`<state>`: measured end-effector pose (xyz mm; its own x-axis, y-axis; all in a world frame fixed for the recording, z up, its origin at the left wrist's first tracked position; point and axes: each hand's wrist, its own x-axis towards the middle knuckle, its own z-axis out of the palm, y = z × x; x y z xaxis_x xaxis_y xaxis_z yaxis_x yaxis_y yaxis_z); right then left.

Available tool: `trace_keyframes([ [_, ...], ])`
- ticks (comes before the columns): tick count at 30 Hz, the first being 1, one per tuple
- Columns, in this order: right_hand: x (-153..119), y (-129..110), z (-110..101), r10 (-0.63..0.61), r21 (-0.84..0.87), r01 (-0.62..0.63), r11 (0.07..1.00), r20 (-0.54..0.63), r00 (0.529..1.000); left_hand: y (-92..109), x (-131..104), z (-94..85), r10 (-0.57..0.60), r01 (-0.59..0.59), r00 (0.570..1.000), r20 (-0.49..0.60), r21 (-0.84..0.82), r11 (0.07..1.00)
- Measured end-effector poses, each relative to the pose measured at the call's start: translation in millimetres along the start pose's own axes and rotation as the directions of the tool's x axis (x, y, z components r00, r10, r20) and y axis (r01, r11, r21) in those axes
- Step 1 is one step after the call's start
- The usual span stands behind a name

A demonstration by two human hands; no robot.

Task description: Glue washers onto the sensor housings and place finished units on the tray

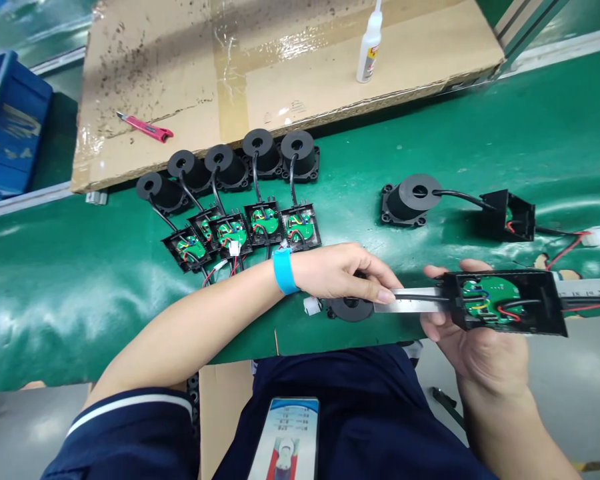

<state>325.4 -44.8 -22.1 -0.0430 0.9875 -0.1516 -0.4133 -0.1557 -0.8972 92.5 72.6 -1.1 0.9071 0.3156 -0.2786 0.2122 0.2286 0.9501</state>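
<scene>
My left hand (347, 273), a blue band on its wrist, pinches the end of a steel ruler (423, 305) together with a black cable lying along it. My right hand (480, 347) grips an open black plastic housing (543, 307) from below and behind. Inside it sits a green circuit board (495, 299) with red, yellow and blue wires. The ruler passes behind the housing and comes out at its right, with numbers showing. Beneath my left hand is a black round part (353, 309), partly covered, with a white connector (312, 306) beside it.
Several wired black units (297, 157) stand in a cluster at left on the green mat (350, 200). Another unit (413, 199) lies at right. At the back, a cardboard sheet (300, 73) carries a red utility knife (147, 127) and a white bottle (370, 50). A blue bin (10, 127) stands far left.
</scene>
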Motion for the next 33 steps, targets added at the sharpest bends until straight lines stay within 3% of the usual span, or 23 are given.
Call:
trace_keyframes([
  [3, 0.7, 0.2, -1.2, -0.008, -0.013, 0.008, 1.000, 0.016, 1.000, 2.0, -2.0, 2.5, -0.006, 0.006, 1.000, -0.012, 0.057, 0.998],
  [7, -0.4, 2.9, -5.7, -0.037, -0.030, 0.038, 0.999, 0.017, 0.999, 13.7, -20.1, 16.8, 0.124, -0.040, 0.971, -0.203, 0.372, 0.928],
  [10, -1.0, 3.2, -7.6, -0.036, -0.019, 0.036, 0.999, 0.023, 0.999, 21.6, -38.1, 29.5, 0.250, -0.014, 0.932, -0.262, 0.665, 0.747],
  [13, 1.3, -4.2, -9.8, -0.036, 0.003, 0.036, 0.999, -0.067, 0.997, 25.3, -38.4, 35.0, 0.264, 0.057, 0.939, -0.222, 0.854, 0.516],
  [17, 12.7, -23.6, -24.6, 0.019, 0.007, -0.018, 1.000, -0.262, 0.965, 29.4, -6.6, 28.3, 0.343, 0.063, 0.928, -0.145, 0.969, 0.239],
  [20, 26.7, -35.9, -42.4, 0.129, -0.010, -0.138, 0.990, -0.299, 0.946, 32.7, 18.3, 16.5, 0.381, 0.140, 0.911, -0.159, 0.987, 0.078],
  [24, 43.8, -42.2, -56.7, 0.168, -0.010, -0.180, 0.984, -0.322, 0.932, 32.8, 43.4, -1.2, 0.352, 0.199, 0.914, -0.202, 0.979, 0.044],
  [29, 48.4, -43.3, -53.7, 0.146, 0.036, -0.143, 0.989, -0.382, 0.913, 43.2, 71.4, -30.7, 0.317, 0.276, 0.907, -0.276, 0.960, 0.046],
  [31, 42.8, -43.3, -53.1, 0.162, 0.068, -0.146, 0.987, -0.411, 0.897, 55.7, 64.0, -45.5, 0.325, 0.321, 0.892, -0.315, 0.946, 0.039],
  [33, 33.1, -41.8, -55.0, 0.186, 0.086, -0.165, 0.983, -0.434, 0.881, 69.8, 37.8, -57.3, 0.337, 0.381, 0.869, -0.363, 0.924, 0.014],
])
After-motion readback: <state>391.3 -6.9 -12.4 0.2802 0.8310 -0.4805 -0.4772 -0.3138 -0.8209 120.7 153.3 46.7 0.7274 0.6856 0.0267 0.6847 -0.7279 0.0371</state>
